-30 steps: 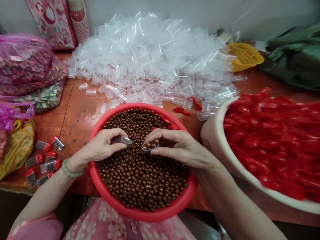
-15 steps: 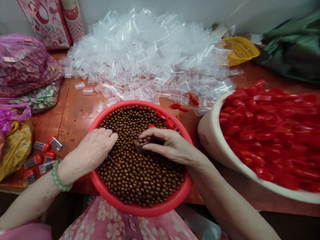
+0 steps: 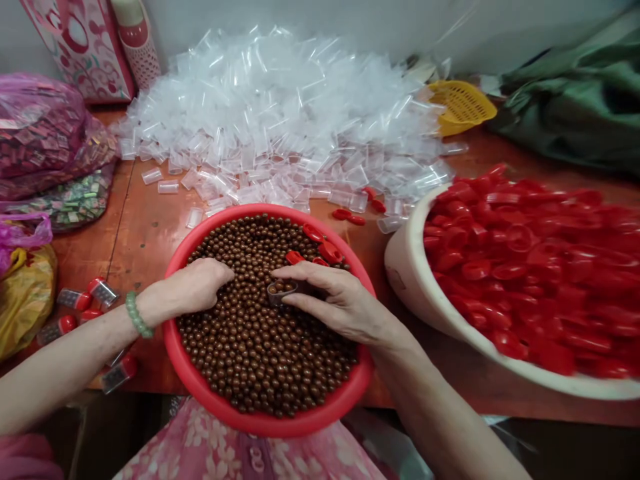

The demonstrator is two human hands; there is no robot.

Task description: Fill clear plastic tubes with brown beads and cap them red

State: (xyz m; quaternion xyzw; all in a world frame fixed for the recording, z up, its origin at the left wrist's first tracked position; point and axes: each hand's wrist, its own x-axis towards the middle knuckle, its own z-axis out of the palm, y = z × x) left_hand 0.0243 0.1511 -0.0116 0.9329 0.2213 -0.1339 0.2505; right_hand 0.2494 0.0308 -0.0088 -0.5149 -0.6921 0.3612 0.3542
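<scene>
A red basin (image 3: 173, 343) full of small brown balls (image 3: 280, 363) stands before me. My right hand (image 3: 340, 300) holds a small clear plastic tube (image 3: 283, 291) between thumb and fingers, just over the balls. Brown balls show inside the tube's mouth. On the basin's left side my left hand (image 3: 203, 285) is closed, knuckles up, its fingertips down at the balls. Whatever those fingers hold is hidden. Several red caps (image 3: 330, 251) lie on the balls near the far right rim, close to my right fingers.
Behind the basin rises a heap of clear tubes (image 3: 280, 113). A white tub (image 3: 410, 273) of red caps stands right. Capped tubes (image 3: 103, 291) lie on the table left, near filled bags (image 3: 40, 133). A yellow basket (image 3: 463, 107) and dark green cloth (image 3: 575, 107) sit at the back right.
The view has shifted slightly, moving the scene left. My left hand has moved right over the basin and its fingers have curled in further. My right hand still holds the tube.
</scene>
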